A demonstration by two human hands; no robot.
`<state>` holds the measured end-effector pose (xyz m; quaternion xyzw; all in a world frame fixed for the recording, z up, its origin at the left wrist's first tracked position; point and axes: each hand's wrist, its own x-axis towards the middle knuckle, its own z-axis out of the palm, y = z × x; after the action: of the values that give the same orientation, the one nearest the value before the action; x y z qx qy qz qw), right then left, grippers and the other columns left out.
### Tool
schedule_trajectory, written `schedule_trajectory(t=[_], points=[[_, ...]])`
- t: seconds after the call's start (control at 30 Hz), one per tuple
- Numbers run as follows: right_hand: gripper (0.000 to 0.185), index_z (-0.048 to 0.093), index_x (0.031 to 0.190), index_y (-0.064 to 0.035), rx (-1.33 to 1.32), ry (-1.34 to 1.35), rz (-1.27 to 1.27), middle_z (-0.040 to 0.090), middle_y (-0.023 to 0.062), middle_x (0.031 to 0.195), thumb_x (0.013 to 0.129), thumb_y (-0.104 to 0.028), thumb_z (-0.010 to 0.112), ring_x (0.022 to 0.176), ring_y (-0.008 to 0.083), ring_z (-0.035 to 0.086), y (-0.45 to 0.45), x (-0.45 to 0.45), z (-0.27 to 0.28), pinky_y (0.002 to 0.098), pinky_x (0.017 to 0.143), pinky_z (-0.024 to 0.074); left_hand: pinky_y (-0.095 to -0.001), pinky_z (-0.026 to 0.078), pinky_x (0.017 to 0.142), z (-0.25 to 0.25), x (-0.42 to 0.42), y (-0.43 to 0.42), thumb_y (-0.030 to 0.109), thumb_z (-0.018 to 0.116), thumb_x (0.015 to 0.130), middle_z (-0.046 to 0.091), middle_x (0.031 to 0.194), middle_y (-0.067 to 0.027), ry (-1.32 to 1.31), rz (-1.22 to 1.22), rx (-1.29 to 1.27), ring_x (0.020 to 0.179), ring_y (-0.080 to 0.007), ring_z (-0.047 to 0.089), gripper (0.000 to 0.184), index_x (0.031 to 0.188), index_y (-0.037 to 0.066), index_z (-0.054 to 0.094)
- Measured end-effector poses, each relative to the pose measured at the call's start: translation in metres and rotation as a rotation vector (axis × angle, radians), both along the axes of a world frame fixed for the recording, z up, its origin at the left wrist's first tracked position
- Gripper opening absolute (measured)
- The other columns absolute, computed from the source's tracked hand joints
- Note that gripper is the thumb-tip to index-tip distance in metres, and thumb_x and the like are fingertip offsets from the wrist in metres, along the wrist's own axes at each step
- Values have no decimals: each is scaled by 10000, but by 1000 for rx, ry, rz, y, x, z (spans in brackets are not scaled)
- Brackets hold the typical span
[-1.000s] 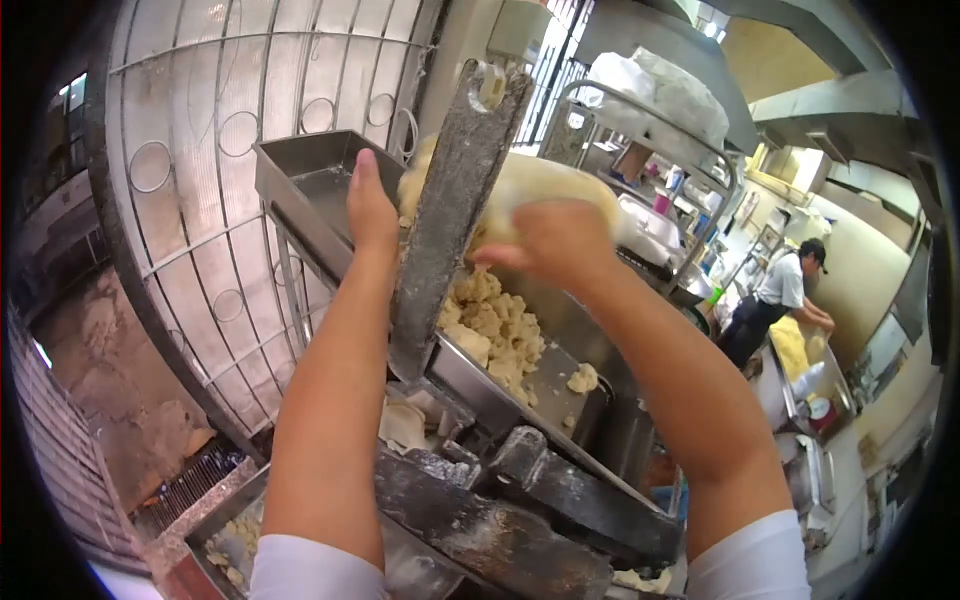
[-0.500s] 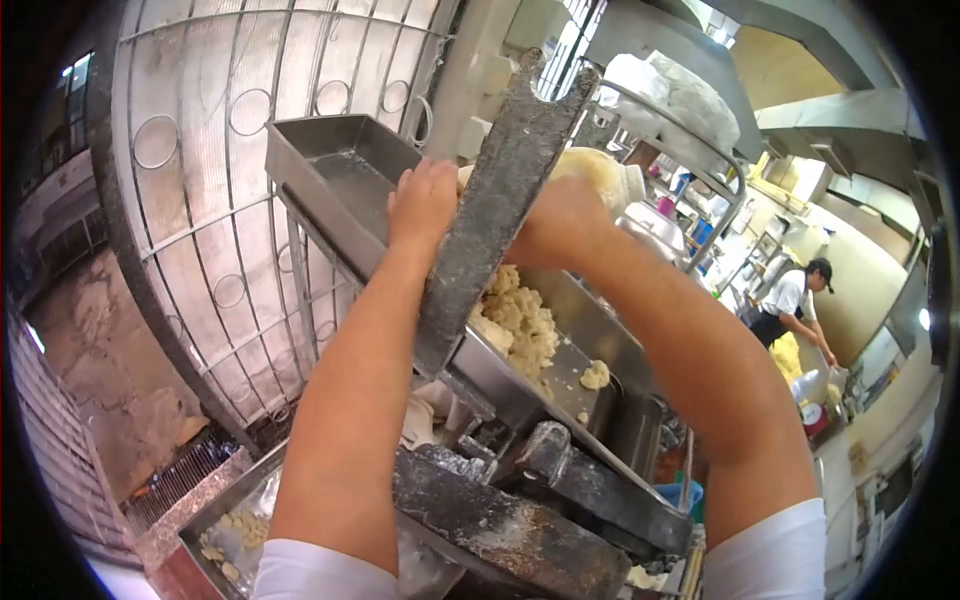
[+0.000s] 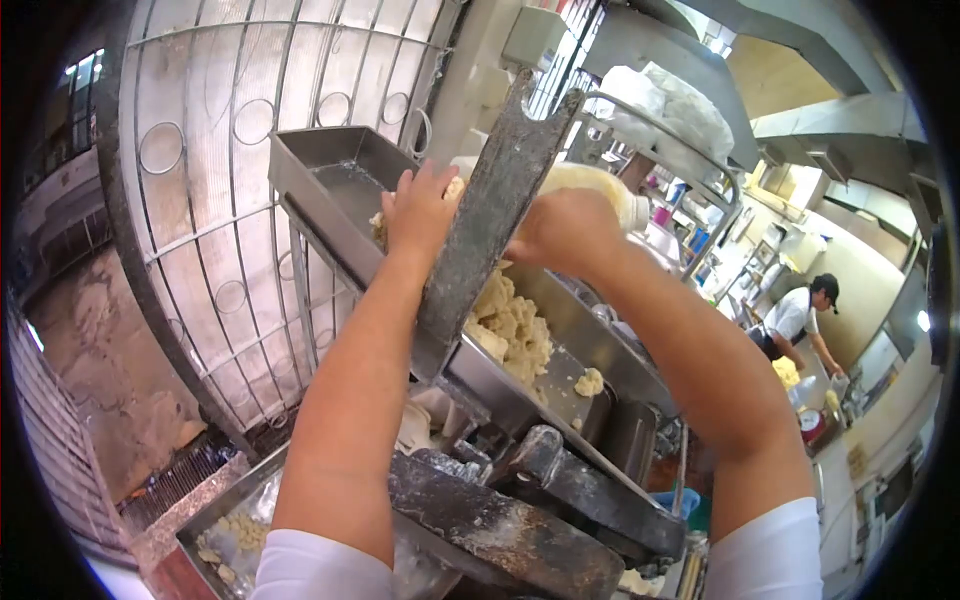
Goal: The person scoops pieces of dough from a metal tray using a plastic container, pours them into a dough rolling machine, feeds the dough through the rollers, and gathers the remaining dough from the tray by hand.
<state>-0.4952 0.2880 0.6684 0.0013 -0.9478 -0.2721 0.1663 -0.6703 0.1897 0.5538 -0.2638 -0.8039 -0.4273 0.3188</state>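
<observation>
My left hand (image 3: 422, 208) is over the long metal tray, its fingers spread. Pale crumbly dough (image 3: 378, 230) shows at its left side, and a small piece lies by its fingertips. My right hand (image 3: 572, 230) is closed with fingers curled, right of an upright dark metal bar (image 3: 500, 205). What it grips, if anything, is hidden. A whitish plastic container (image 3: 590, 183) lies on its side just behind it. Below, a large heap of dough (image 3: 510, 330) fills part of the metal trough (image 3: 640, 375), and a loose lump (image 3: 589, 382) sits apart from it.
Dark, flour-dusted machine arms (image 3: 500, 510) stand close in front of me. A lower tray (image 3: 235, 545) with dough bits is at bottom left. A barred window (image 3: 220, 180) borders the left. Further back at right, a person in a cap (image 3: 800, 320) bends over a counter.
Dough has come into view left of my left hand, whose fingers have spread wider. My right hand has shifted slightly down, and the view has moved a little. The far person has shifted slightly.
</observation>
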Motion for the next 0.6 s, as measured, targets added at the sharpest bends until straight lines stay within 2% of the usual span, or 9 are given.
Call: schedule_trajectory(t=[0.07,0.13,0.2,0.4,0.43,0.5,0.53,0.6], points=[[581,708,790,-128,0,-26,-20,673,85,726,732,-694,590,727,276,665,7,3,-2,393,646,508,-592,278,1032,1,5,-2,450,503,891,501,1362,-106,-65,-11,-26,1293,-356,399,417,1228,226,603],[567,699,733,-123,1,-8,82,641,104,646,704,-683,613,634,301,640,18,7,-5,410,577,486,-569,302,1030,-3,-4,2,419,514,885,531,1330,-115,-132,-25,-58,1274,-354,426,390,1209,226,614],[570,702,749,-135,37,-19,98,647,95,662,704,-695,606,651,293,644,23,8,-5,406,593,488,-504,354,1016,-13,-24,12,368,524,864,596,1241,-131,-530,-341,10,1220,-353,485,370,1176,200,629],[562,715,785,-158,162,-127,49,667,73,710,701,-702,606,700,276,656,26,3,-2,391,649,493,-463,385,984,-13,-32,16,380,493,867,612,1203,-172,-753,-403,45,1137,-391,540,413,1175,134,617],[558,716,788,-157,173,-140,25,670,73,715,700,-697,610,700,277,656,26,3,-3,391,649,493,-463,385,984,-21,-42,22,380,493,867,612,1203,-172,-758,-404,40,1137,-391,540,413,1175,134,617],[555,717,789,-156,149,-120,18,667,75,707,702,-694,610,701,277,656,28,4,-1,394,649,492,-434,404,956,-37,-59,31,387,494,873,614,1176,-197,-488,-666,173,1092,-403,560,447,1175,72,595],[553,717,789,-155,131,-93,15,664,77,700,704,-691,610,702,277,656,29,5,0,397,649,490,-434,404,956,-28,-44,26,387,494,873,614,1176,-197,-492,-665,169,1092,-403,560,447,1175,72,595],[565,711,773,-151,109,-62,30,655,76,680,703,-700,603,685,279,653,27,9,3,401,632,488,-405,425,923,-9,-18,20,385,516,872,630,1118,-203,-474,-873,405,1038,-403,581,448,1162,51,591]])
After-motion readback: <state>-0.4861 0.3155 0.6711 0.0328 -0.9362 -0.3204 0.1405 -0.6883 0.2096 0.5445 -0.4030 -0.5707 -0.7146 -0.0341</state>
